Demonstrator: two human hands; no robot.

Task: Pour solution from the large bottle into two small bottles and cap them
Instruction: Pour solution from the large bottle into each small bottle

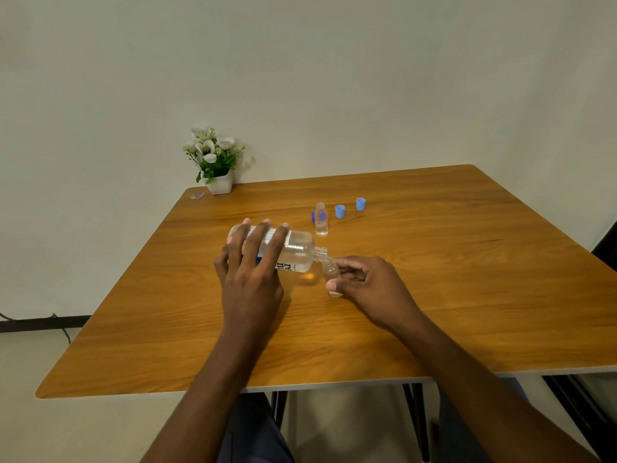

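My left hand [253,262] grips the large clear bottle [297,252], tipped on its side with its open neck pointing right. The neck meets the mouth of a small clear bottle [331,274], which my right hand [364,282] holds tilted just above the wooden table [434,295]. A second small bottle [321,219] stands upright and uncapped farther back. Two light blue caps [340,211] [360,204] lie to its right. A dark blue cap [313,216] peeks out from behind the standing bottle on its left.
A white pot of white flowers [215,162] stands at the table's far left corner, with a small wrapper [197,195] beside it. A wall rises right behind the table. Dark table legs [414,416] show below the near edge.
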